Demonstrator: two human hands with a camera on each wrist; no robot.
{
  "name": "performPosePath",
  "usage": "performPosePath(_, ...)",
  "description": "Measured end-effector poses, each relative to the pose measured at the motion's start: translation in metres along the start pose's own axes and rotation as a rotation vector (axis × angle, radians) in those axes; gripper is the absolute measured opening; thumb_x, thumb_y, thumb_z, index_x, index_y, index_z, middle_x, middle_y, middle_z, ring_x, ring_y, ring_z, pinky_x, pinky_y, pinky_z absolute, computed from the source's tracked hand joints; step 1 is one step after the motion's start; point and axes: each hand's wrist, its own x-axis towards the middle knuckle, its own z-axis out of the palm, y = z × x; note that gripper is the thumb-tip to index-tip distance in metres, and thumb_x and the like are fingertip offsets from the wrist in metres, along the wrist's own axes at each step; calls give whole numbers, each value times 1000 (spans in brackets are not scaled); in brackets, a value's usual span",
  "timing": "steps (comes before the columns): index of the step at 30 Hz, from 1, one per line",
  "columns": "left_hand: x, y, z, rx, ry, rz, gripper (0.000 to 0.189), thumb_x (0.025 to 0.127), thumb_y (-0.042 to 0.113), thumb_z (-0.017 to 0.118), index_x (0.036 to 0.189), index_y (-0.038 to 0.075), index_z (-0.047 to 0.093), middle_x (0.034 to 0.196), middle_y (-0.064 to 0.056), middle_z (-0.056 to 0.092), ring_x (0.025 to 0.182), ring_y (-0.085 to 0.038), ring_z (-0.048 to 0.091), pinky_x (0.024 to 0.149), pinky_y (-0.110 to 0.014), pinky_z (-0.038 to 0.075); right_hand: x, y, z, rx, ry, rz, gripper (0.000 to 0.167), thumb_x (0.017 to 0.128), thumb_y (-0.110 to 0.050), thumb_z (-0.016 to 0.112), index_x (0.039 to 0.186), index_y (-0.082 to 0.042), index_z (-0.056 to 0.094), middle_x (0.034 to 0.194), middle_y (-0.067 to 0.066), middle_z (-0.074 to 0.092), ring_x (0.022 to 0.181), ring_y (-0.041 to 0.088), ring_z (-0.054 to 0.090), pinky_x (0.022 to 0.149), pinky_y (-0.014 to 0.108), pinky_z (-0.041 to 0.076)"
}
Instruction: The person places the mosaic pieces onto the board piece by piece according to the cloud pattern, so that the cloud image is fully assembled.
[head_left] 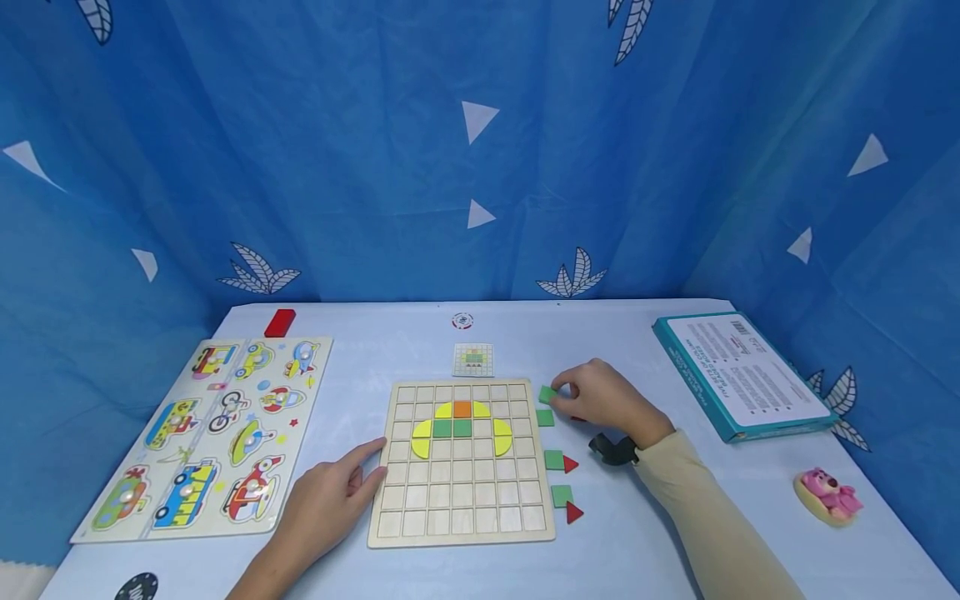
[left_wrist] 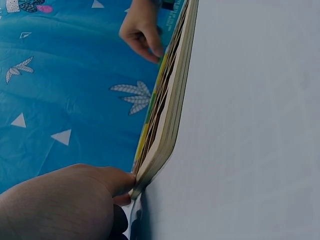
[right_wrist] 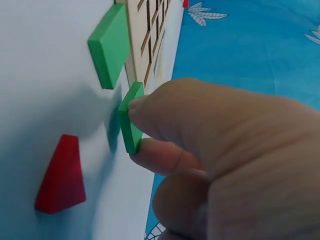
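The right hand (head_left: 600, 393) has a green square (right_wrist: 129, 130) pinched between its thumb and a finger, so its grip is narrow. The square is tipped up on a slant, just beside the right edge of the board (head_left: 461, 497). I can't tell if its bottom edge touches the worktop (head_left: 615, 558).

The left hand (head_left: 330, 500) is at the board's left edge, with its thumb and pointing finger spread apart and touching the wood. It looks like it is keeping the board from sliding.

On the board are yellow bits (head_left: 422, 438), an orange square (head_left: 462, 409) and two set greens (head_left: 452, 428) side by side. Right of those greens is a bare slot (head_left: 482, 428), then yellow. A small card (head_left: 473, 360) with a colour picture lies behind the board.

I think this step is picking up the square for the board, and the picture is partly made. The next move likely needs a lift over the rim, a turn to lay the square flat, and a careful drop into that bare slot, without bumping the yellow. More green squares (head_left: 554, 460) and red triangles (head_left: 573, 512) wait on the right.
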Motion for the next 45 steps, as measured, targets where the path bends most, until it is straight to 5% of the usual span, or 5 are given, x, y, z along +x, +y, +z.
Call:
performPosePath(12, 0, 0, -3, -3, 10, -5, 39, 93, 32, 76, 130, 21, 71, 55, 17, 37, 47, -2, 31, 49, -24, 26, 4, -31, 7, 253, -4, -156, 18, 87, -25, 81, 102, -15, 81, 49, -11, 36, 42, 7, 35, 44, 23, 23)
performPosePath(30, -1, 1, -2, -14, -3, -26, 39, 93, 32, 77, 130, 21, 71, 56, 17, 38, 48, -3, 33, 50, -24, 28, 22, -80, 28, 34, -94, -314, 16, 90, -30, 79, 99, -17, 81, 50, -14, 37, 48, 4, 41, 59, 26, 34)
performPosePath(45, 1, 2, -2, -13, 8, 1, 38, 93, 31, 77, 129, 21, 71, 56, 18, 37, 47, -1, 32, 49, -24, 27, 25, -81, 32, -88, -101, -330, 16, 91, -28, 76, 102, -18, 82, 47, -16, 37, 46, 4, 41, 53, 23, 31)
